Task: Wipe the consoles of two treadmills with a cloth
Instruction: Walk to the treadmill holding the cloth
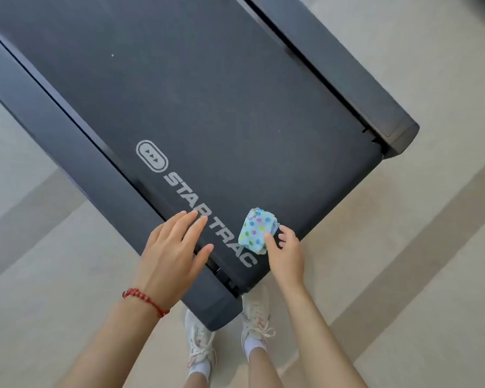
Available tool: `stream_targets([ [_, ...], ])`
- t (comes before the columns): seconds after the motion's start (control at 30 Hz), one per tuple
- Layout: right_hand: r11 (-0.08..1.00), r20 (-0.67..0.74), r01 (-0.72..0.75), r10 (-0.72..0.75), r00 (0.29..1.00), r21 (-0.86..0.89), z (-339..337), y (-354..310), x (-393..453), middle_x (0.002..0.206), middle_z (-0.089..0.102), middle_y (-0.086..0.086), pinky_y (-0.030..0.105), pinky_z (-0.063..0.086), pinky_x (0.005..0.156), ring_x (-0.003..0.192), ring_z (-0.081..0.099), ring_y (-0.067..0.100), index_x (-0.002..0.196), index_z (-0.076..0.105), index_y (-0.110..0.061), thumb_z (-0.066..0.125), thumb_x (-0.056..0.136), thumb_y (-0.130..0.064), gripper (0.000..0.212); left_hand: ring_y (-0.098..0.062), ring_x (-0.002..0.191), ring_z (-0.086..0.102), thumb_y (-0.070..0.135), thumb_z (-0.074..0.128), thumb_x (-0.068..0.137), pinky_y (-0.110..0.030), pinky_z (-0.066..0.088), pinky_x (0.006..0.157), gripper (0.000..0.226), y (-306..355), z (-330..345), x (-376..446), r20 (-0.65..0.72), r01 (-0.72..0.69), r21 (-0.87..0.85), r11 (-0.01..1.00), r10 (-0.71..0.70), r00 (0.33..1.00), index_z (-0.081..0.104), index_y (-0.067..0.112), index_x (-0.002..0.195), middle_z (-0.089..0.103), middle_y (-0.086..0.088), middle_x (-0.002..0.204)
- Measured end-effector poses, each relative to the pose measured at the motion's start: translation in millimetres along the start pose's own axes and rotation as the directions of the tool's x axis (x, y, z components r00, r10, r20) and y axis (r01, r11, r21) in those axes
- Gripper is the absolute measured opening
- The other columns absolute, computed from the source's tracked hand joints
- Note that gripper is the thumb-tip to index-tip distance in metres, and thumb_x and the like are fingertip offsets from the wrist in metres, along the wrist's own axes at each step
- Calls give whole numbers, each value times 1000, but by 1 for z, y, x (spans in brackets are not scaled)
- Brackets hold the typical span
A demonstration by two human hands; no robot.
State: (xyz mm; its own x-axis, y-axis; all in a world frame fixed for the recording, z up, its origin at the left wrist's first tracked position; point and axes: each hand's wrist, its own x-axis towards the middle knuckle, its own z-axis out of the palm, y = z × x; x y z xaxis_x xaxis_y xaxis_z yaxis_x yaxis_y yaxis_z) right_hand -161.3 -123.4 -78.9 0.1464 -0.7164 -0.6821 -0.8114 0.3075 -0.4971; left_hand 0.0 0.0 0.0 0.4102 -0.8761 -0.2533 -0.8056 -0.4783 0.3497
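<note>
Blue dotted cloth point(256, 231), pointing away lengthwise, is apparently pinched at its near end by the right hand point(287, 256); left hand point(171, 250) spread, empty.

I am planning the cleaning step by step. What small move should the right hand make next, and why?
Probably lift the dotted cloth off the treadmill belt. The right hand pinches the cloth's near edge, thumb on top and fingers curled beside it, but the cloth rests on the belt. No console is in view, so wiping cannot start here.
</note>
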Motion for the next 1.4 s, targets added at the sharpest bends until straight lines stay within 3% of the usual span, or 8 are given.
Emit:
stream_targets([
  [0.2, 970, -19, -185, 190, 982, 156, 46, 26, 43, 123, 54, 5, 29, 42, 81, 109, 53, 21, 130, 40, -11, 67, 81, -39, 62, -29, 113, 54, 50, 17, 98, -43, 47, 88, 65, -17, 50, 2, -3, 22, 25, 999, -22, 1000, 60, 6, 118, 61, -11, 119],
  [0.37, 935, -112, -227, 265, 958, 273, 71, 30, 60, 116, 51, 5, 27, 43, 78, 104, 54, 19, 120, 46, -4, 79, 71, -34, 66, -29, 114, 52, 41, 36, 90, -45, 47, 86, 52, -25, 69, -1, -18, 74, -10, 997, -74, 997, 60, 5, 119, 60, -11, 121],
  [0.6, 867, 2, -302, 328, 945, 396, 81, 33, 74, 104, 64, 4, 38, 52, 88, 94, 62, 21, 100, 56, -10, 81, 69, -27, 43, -23, 114, 44, 40, 38, 88, -45, 46, 86, 52, -29, 72, -8, -39, 88, -43, 995, -90, 995, 60, 4, 118, 60, -12, 120],
  [0.73, 788, 102, -327, 323, 941, 522, 72, 30, 63, 99, 70, 6, 41, 56, 81, 85, 67, 19, 92, 64, -16, 78, 71, -17, 25, -25, 113, 47, 40, 38, 89, -45, 47, 86, 51, -32, 60, -13, -43, 96, -50, 994, -98, 994, 60, 4, 119, 60, -13, 120],
  [0.87, 792, 128, -272, 242, 962, 546, 44, 12, 29, 92, 69, 0, 32, 57, 72, 82, 67, 15, 101, 64, -12, 76, 75, -14, 28, -28, 112, 49, 40, 37, 89, -45, 47, 86, 52, -27, 35, -21, -42, 95, -44, 994, -97, 994, 59, 4, 120, 60, -13, 120],
  [1.1, 762, 187, -193, 96, 978, 618, -27, -37, -77, 90, 71, -2, 28, 58, 64, 78, 70, 10, 96, 66, -14, 72, 79, -10, 19, -29, 112, 53, 49, 21, 97, -43, 47, 88, 63, 5, -43, -44, -76, 30, -58, 998, -34, 997, 58, 4, 121, 60, -12, 120],
  [1.27, 703, 112, -105, 36, 993, 703, -89, -73, -169, 81, 73, -5, 25, 56, 58, 76, 71, 12, 87, 66, -19, 72, 78, -9, 15, -28, 112, 52, 49, 24, 98, -42, 48, 87, 60, 43, -114, -67, -133, -75, -85, 994, 63, 989, 58, 5, 121, 60, -11, 120],
  [1.4, 649, 11, -33, 38, 999, 760, -138, -89, -236, 94, 72, 0, 21, 54, 57, 81, 70, 13, 101, 63, -15, 73, 77, -12, 26, -21, 113, 45, 41, 36, 92, -42, 48, 85, 50, 80, -167, -83, -172, -162, -83, 983, 146, 974, 58, 6, 121, 61, -11, 119],
])
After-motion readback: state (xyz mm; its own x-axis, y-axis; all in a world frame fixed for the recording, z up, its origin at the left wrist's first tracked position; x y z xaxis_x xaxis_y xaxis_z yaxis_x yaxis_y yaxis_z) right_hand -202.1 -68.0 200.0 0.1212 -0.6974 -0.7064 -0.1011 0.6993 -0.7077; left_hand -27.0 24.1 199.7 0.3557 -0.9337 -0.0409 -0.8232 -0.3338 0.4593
